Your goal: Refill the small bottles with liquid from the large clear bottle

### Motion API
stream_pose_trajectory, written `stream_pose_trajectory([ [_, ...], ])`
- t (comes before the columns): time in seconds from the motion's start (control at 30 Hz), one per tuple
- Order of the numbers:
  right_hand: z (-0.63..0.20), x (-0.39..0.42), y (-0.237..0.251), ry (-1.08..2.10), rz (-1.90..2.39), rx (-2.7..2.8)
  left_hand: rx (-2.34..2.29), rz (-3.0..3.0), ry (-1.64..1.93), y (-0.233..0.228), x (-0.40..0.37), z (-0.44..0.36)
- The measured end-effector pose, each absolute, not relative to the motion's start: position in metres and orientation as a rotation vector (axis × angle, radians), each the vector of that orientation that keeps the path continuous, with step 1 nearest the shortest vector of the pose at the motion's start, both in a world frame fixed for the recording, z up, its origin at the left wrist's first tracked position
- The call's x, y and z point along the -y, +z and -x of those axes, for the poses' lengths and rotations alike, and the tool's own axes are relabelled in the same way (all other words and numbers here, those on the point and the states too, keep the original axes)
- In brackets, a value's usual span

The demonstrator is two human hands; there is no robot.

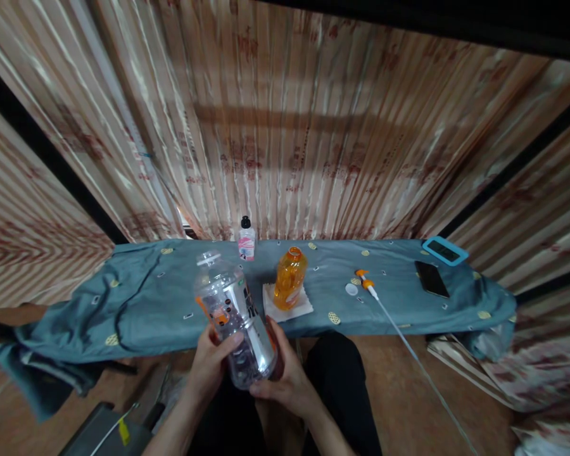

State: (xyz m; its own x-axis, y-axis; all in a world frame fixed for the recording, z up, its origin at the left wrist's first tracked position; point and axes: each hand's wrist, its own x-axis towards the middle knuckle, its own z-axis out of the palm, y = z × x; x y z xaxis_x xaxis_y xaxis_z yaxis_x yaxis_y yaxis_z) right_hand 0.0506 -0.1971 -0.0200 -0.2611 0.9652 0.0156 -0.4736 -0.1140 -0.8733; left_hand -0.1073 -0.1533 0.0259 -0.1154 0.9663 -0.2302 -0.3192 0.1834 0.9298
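My left hand (209, 364) and my right hand (289, 380) both grip a clear plastic bottle (232, 316) with a silver label, tilted, its open mouth pointing away from me. It is held above my lap, just in front of a low table covered with a blue-grey cloth (147, 297). On the cloth beyond the bottle stands an orange bottle (289, 277) without a cap, on a white napkin (287, 304). A small pink-labelled bottle with a black cap (246, 240) stands at the table's back edge.
An orange pump head with a long white tube (368, 285) and a white cap (351, 289) lie to the right. A black phone (431, 278) and a blue-cased device (444, 251) rest at the far right. Striped curtains hang behind.
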Motion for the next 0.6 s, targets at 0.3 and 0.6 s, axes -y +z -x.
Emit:
stream_pose_trajectory([
  [0.3,-0.1,0.226,-0.041,1.45,0.998,0.953,-1.366,-0.781,1.523,0.022,0.094,0.14],
  [0.6,-0.146,0.25,-0.053,1.34,1.267,0.892,-1.567,-0.984,1.556,-0.004,0.037,0.145],
])
